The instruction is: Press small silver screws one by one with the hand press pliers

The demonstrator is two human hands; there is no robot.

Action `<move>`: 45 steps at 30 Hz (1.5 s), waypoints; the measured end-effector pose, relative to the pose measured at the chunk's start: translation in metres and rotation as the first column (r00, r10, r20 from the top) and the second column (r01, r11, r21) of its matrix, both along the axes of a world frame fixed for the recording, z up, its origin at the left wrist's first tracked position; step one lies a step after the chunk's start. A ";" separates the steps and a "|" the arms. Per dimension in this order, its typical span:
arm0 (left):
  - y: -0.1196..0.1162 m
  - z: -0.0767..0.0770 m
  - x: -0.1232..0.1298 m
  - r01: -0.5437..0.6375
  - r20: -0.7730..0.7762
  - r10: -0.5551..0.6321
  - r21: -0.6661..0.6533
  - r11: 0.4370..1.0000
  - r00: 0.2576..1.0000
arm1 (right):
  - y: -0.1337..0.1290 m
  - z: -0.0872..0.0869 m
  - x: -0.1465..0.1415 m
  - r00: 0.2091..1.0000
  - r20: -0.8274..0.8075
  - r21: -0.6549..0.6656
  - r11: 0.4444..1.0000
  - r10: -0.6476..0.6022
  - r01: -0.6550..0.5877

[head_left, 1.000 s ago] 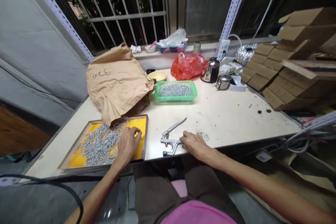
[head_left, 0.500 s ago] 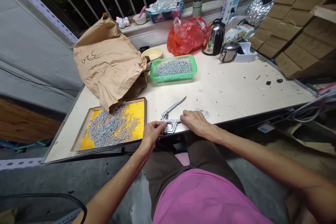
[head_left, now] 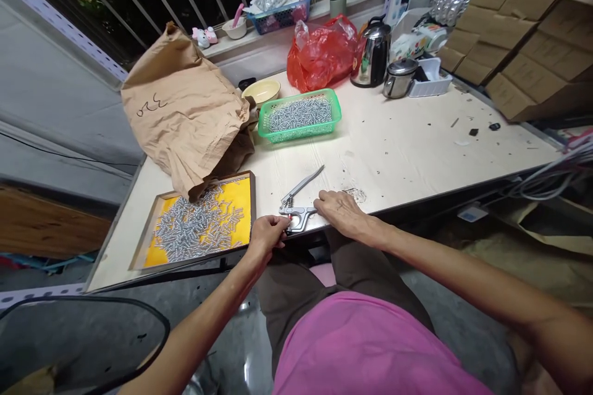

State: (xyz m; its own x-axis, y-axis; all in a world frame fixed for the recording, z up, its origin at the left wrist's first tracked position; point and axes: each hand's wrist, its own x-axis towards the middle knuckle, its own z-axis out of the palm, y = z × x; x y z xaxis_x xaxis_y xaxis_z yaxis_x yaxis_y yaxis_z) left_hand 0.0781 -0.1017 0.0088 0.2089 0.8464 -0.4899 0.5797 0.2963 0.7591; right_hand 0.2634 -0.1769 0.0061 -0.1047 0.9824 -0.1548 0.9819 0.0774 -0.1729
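Hand pliers (head_left: 302, 217) of grey metal, with a spring and a long raised lever handle, lie at the table's front edge. My right hand (head_left: 343, 211) is closed over the end of their lower handle. At the jaw end, my left hand (head_left: 269, 234) pinches thumb and finger together, with a small red spot showing at the fingertips. What it holds there is too small to make out. Left of that hand is a shallow tray (head_left: 252, 203) with a yellow bottom, bearing a heap of small silvery metal pieces (head_left: 189, 228).
A green basket (head_left: 300, 133) full of similar metal pieces stands behind the pliers. A brown paper bag (head_left: 180, 111) leans over the tray. Farther back are a cream bowl (head_left: 262, 91), a red plastic bag (head_left: 319, 55), a kettle (head_left: 374, 52) and a steel pot (head_left: 399, 78). Cardboard (head_left: 519, 31) stands right.
The view has shifted slightly, so the table's back items sit a bit higher and farther left. Both hands keep nearly the same hold at the pliers.
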 end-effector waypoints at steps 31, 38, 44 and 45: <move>0.011 0.006 0.002 0.093 -0.147 -0.115 -0.154 0.984 0.982 | 0.056 0.012 0.030 0.988 -0.001 0.011 0.988 0.154 -0.154; 0.008 0.005 0.001 0.092 -0.140 -0.111 -0.138 0.986 0.984 | 0.047 0.010 0.027 0.991 0.036 0.030 0.991 0.132 -0.133; 0.006 0.005 0.002 0.071 -0.152 -0.090 -0.129 0.989 0.984 | 0.043 0.014 0.020 0.993 0.056 0.052 0.993 0.107 -0.109; 0.006 0.006 0.003 0.068 -0.147 -0.087 -0.127 0.990 0.985 | 0.042 0.014 0.020 0.994 0.052 0.052 0.994 0.091 -0.094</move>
